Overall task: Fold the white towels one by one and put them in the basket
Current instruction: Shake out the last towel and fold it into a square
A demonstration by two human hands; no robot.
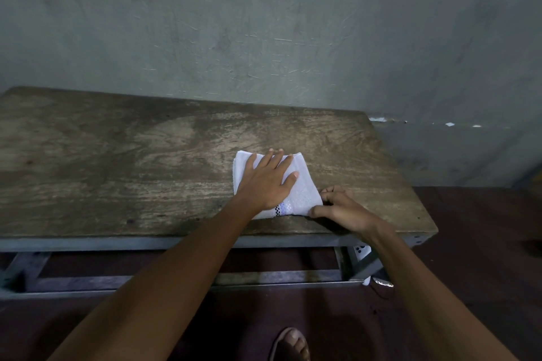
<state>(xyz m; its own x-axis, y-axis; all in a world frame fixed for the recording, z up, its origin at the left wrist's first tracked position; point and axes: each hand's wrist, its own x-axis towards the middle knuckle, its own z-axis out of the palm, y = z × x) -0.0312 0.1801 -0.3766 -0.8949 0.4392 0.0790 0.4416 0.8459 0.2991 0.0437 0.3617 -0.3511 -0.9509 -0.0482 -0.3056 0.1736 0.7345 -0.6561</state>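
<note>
A small white towel (305, 190), folded into a narrow rectangle with a dark checkered stripe near its front end, lies on the right part of a worn wooden table (132, 173). My left hand (268, 182) rests flat on top of it, fingers spread, pressing it down. At the towel's near right corner, my right hand (341, 208) pinches the edge between thumb and fingers. No basket and no other towels are in view.
A grey scratched wall (264, 23) stands right behind the table. The table sits on a grey metal frame (176, 243) over a dark red floor. My sandalled foot (290, 344) shows at the bottom. The table's right edge is close to my right hand.
</note>
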